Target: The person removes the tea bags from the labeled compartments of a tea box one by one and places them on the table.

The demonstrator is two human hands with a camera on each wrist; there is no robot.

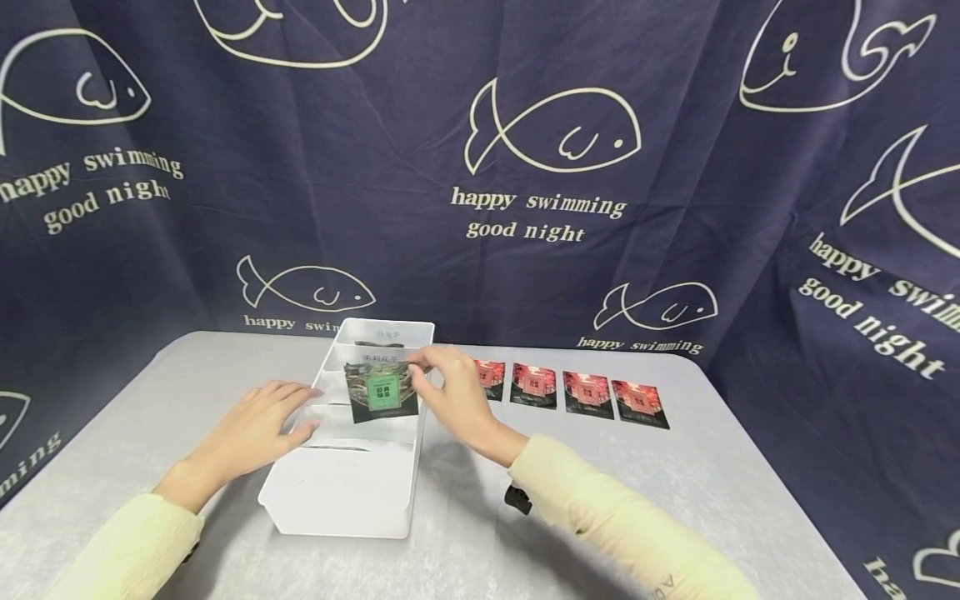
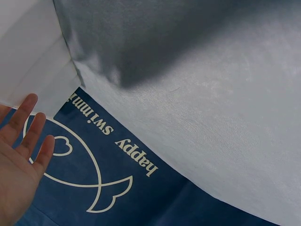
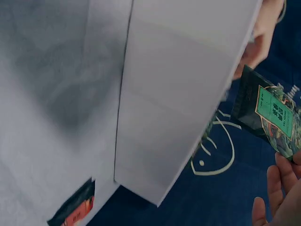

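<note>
My right hand (image 1: 456, 392) pinches a dark tea sachet (image 1: 382, 392) with a green label by its upper right corner. The sachet hangs over the white divided box (image 1: 341, 496), in front of a divider with handwritten characters. In the right wrist view the same tea sachet (image 3: 270, 110) stands beyond the box wall, with the fingertips at its lower edge. My left hand (image 1: 251, 429) lies along the left rim of the box, fingers extended. The left wrist view shows that hand (image 2: 23, 155) with its fingers spread beside the box's side.
Several red-labelled sachets (image 1: 587, 394) lie in a row on the grey table (image 1: 600, 517), right of the box. Behind the table hangs a dark blue curtain (image 1: 420, 233) with fish drawings. A small black object (image 1: 517, 498) shows under the right sleeve.
</note>
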